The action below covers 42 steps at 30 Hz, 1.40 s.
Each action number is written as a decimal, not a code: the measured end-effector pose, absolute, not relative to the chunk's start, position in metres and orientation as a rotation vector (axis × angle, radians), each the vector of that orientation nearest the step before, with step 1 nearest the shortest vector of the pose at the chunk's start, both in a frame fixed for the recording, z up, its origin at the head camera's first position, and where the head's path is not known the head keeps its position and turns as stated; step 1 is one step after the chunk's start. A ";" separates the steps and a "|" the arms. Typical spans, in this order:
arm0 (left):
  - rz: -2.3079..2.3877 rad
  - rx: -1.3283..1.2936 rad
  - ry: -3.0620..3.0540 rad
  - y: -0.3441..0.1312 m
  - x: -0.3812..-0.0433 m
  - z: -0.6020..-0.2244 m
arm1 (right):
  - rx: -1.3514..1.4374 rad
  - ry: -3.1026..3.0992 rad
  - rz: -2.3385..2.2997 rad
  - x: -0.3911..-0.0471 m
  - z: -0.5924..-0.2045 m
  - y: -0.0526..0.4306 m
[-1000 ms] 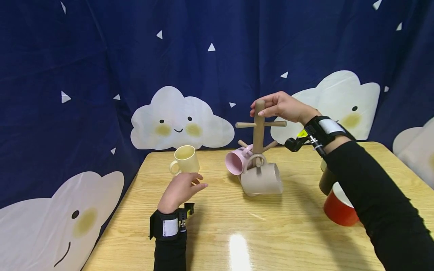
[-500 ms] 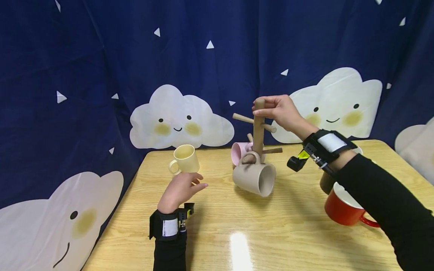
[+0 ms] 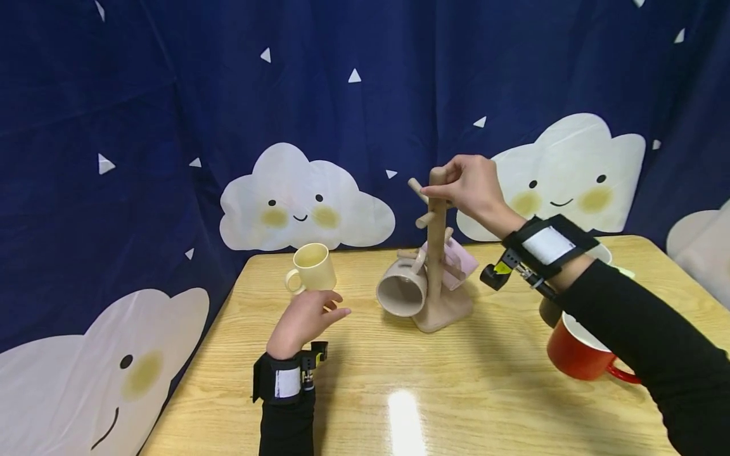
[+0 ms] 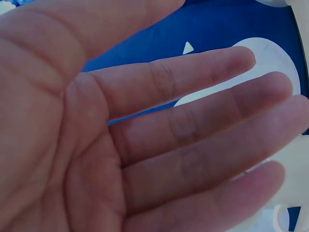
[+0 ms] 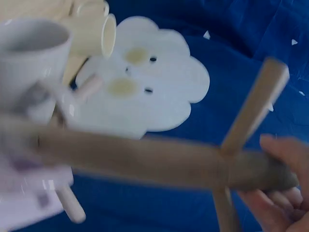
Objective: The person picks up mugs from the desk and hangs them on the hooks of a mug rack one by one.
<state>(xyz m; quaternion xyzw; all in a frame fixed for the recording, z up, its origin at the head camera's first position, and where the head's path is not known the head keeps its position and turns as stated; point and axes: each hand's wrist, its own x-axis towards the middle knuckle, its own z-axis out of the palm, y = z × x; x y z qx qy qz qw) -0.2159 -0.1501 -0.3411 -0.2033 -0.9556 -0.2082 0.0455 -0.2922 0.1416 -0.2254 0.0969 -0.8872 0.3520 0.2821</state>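
My right hand (image 3: 470, 183) pinches the top of a wooden mug tree (image 3: 436, 237) between thumb and fingers. A beige mug (image 3: 402, 291) hangs by its handle from a lower peg on the tree's left, its mouth facing me. Behind the post, to the right, hangs a pink mug (image 3: 463, 263). The upper pegs carry nothing. In the right wrist view the post (image 5: 130, 157) runs across, with the hand at its top. My left hand (image 3: 305, 322) is held over the table, fingers relaxed; the left wrist view shows its bare palm (image 4: 91, 159). Just beyond it stands a yellow mug (image 3: 315, 269).
A red mug (image 3: 578, 354) stands at the right, partly behind my right sleeve. A dark mug (image 3: 550, 310) and a pale-rimmed one (image 3: 600, 253) are mostly hidden there. The wooden table (image 3: 353, 392) ends at a dark blue curtain (image 3: 319, 82) with cloud shapes.
The mug tree has turned under my right hand: the beige mug has swung from the front to the left, the pink mug from the left round the back to the right. My left hand has stayed put.
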 end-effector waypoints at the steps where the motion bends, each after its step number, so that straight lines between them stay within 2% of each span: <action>1: -0.632 -0.626 -2.915 -0.150 -0.216 -0.341 | 0.267 -2.381 0.926 -0.293 -0.224 0.142; 24: -0.635 -0.632 -2.936 -0.146 -0.217 -0.341 | 0.249 -2.493 0.765 -0.283 -0.213 0.129; 28: -0.638 -0.625 -2.940 -0.147 -0.215 -0.340 | 0.239 -2.603 0.793 -0.265 -0.196 0.131; 32: -0.649 -0.591 -2.950 -0.151 -0.215 -0.340 | 0.178 -2.471 0.969 -0.231 -0.191 0.149; 35: -0.672 -0.556 -2.969 -0.154 -0.214 -0.340 | 0.075 -2.320 1.145 -0.205 -0.214 0.173; 38: -0.688 -0.533 -2.985 -0.155 -0.214 -0.341 | -0.059 -2.273 1.267 -0.188 -0.253 0.202; 42: -0.687 -0.529 -2.996 -0.156 -0.216 -0.340 | -0.153 -2.323 1.307 -0.187 -0.310 0.239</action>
